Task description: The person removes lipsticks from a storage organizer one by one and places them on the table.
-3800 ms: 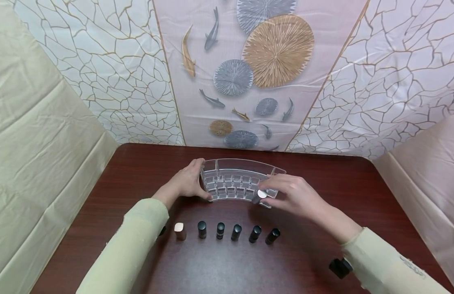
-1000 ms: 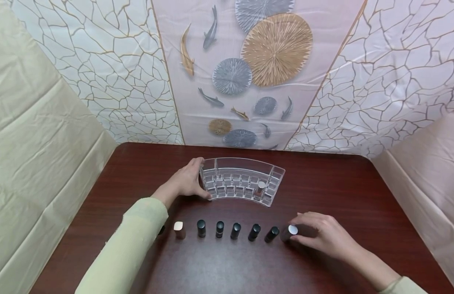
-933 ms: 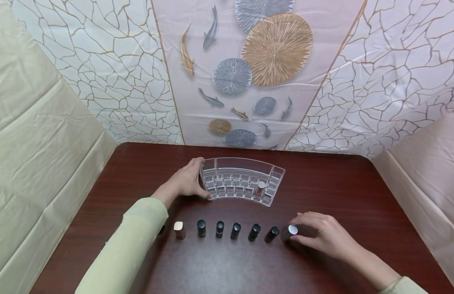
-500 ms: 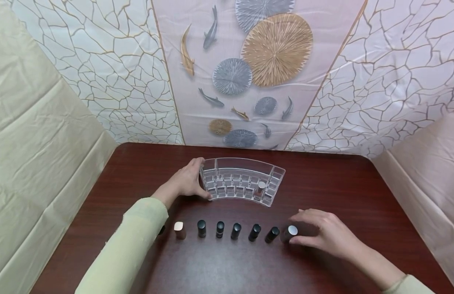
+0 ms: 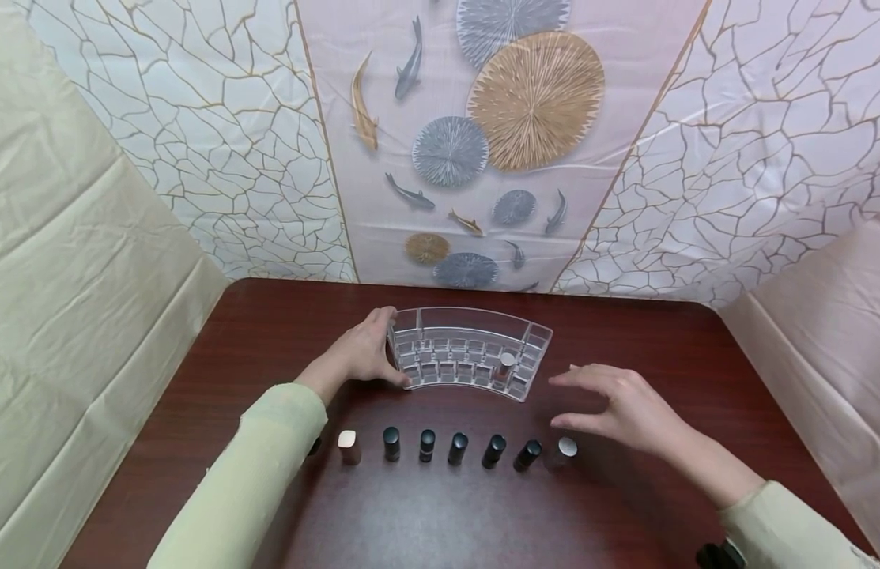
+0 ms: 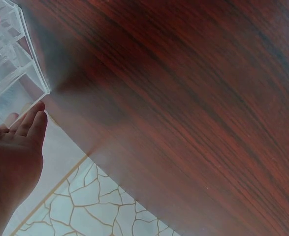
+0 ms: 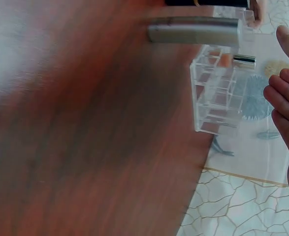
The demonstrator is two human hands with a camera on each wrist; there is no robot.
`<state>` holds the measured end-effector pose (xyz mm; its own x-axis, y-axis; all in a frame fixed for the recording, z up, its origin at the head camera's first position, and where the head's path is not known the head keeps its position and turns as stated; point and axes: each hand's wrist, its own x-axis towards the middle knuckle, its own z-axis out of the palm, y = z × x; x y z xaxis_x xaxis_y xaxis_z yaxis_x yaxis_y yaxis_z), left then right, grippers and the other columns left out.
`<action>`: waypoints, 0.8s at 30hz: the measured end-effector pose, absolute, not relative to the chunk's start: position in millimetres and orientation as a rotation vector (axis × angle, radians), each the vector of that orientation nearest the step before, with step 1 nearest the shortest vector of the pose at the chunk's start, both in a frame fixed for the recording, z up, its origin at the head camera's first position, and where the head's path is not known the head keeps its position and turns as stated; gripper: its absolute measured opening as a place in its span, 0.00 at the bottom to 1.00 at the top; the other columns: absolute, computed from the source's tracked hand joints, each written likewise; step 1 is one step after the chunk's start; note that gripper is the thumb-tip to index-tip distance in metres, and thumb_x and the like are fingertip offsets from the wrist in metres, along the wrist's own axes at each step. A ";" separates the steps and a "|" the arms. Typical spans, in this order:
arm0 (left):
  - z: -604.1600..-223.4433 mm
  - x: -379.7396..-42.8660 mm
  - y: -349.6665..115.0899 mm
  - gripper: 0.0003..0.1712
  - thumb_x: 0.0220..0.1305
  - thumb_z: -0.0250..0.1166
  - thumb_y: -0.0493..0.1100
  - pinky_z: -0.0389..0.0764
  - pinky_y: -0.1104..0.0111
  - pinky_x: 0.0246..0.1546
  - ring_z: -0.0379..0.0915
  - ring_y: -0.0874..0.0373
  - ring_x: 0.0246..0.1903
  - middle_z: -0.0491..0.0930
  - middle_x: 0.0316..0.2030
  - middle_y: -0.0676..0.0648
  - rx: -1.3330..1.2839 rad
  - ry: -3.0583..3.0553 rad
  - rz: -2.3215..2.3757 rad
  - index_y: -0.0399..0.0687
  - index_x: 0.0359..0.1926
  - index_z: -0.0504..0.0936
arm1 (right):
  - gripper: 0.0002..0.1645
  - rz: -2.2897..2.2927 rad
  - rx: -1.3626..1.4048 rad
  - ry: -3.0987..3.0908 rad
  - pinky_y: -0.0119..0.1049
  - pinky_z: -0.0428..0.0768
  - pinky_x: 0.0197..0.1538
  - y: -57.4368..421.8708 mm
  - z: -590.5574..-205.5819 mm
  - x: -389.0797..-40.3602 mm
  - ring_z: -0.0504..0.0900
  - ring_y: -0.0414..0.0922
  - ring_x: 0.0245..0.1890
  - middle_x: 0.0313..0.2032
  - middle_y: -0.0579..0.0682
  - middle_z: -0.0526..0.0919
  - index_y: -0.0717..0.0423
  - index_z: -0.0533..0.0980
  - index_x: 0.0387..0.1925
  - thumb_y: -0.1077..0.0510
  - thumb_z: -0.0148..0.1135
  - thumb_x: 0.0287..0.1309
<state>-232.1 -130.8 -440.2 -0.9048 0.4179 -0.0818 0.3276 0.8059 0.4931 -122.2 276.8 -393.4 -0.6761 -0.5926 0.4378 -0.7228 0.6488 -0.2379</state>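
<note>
A clear curved lipstick organizer [image 5: 475, 320] stands near the back of the table, its left end held by my left hand [image 5: 364, 348], thumb at the front corner and fingers at the back. One silver-topped lipstick [image 5: 506, 365] is upright in a front-row slot toward its right end. My right hand [image 5: 617, 403] hovers with thumb and fingers apart, holding nothing. Just below those fingers, a dark lipstick with a silver top [image 5: 566, 449] stands on the table; it looms large as a silver tube [image 7: 196, 30] in the right wrist view.
Left of that silver-topped tube runs a row of upright lipsticks: several black ones, such as the black lipstick [image 5: 493, 451], and a square brown lipstick [image 5: 349, 448] at the far left. A patterned cloth backdrop [image 5: 454, 229] rises behind the table's back edge.
Earlier my right hand was at the organizer with a silver-topped lipstick. Then it held another at the row's right end, let go and rose away. My left hand kept its place.
</note>
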 end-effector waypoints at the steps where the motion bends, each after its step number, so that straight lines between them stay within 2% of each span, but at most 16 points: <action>1: -440.1 -232.0 -130.8 0.73 0.42 0.89 0.60 0.75 0.49 0.68 0.73 0.41 0.67 0.67 0.73 0.37 0.585 2.807 0.715 0.38 0.79 0.57 | 0.30 0.570 1.042 -2.559 0.37 0.83 0.58 275.3 -391.8 -125.1 0.90 0.52 0.52 0.48 0.42 0.92 0.48 0.89 0.52 0.49 0.88 0.44; 4: -439.9 -232.0 -130.9 0.73 0.42 0.89 0.60 0.75 0.49 0.68 0.73 0.41 0.67 0.66 0.73 0.38 0.585 2.804 0.712 0.38 0.79 0.56 | 0.31 0.574 1.029 -2.584 0.50 0.86 0.54 270.7 -388.0 -133.9 0.90 0.53 0.53 0.48 0.44 0.92 0.48 0.89 0.52 0.52 0.89 0.42; 7: -440.7 -232.5 -131.5 0.73 0.41 0.89 0.60 0.75 0.49 0.68 0.73 0.41 0.67 0.66 0.73 0.38 0.587 2.804 0.710 0.37 0.79 0.57 | 0.31 0.588 1.032 -2.598 0.55 0.86 0.53 266.1 -386.3 -143.0 0.90 0.55 0.53 0.48 0.48 0.92 0.51 0.89 0.51 0.52 0.89 0.42; 12: -441.4 -233.6 -131.9 0.73 0.41 0.89 0.60 0.75 0.49 0.68 0.73 0.41 0.67 0.67 0.72 0.38 0.590 2.812 0.702 0.37 0.79 0.57 | 0.32 0.598 1.041 -2.602 0.55 0.86 0.53 258.7 -385.2 -156.5 0.90 0.55 0.52 0.48 0.52 0.91 0.55 0.89 0.52 0.52 0.89 0.42; 24: -440.5 -232.4 -131.8 0.73 0.41 0.88 0.60 0.75 0.49 0.68 0.73 0.41 0.67 0.66 0.72 0.38 0.583 2.812 0.688 0.38 0.79 0.56 | 0.34 0.668 1.067 -2.630 0.55 0.85 0.57 238.2 -386.1 -180.1 0.89 0.54 0.55 0.53 0.52 0.91 0.57 0.86 0.57 0.53 0.88 0.47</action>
<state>-232.4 -131.8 -440.5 -0.9050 0.4164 -0.0869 0.3293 0.8152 0.4765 -180.1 238.2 -386.1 -0.7102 -0.6004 0.3677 -0.7031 0.6321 -0.3259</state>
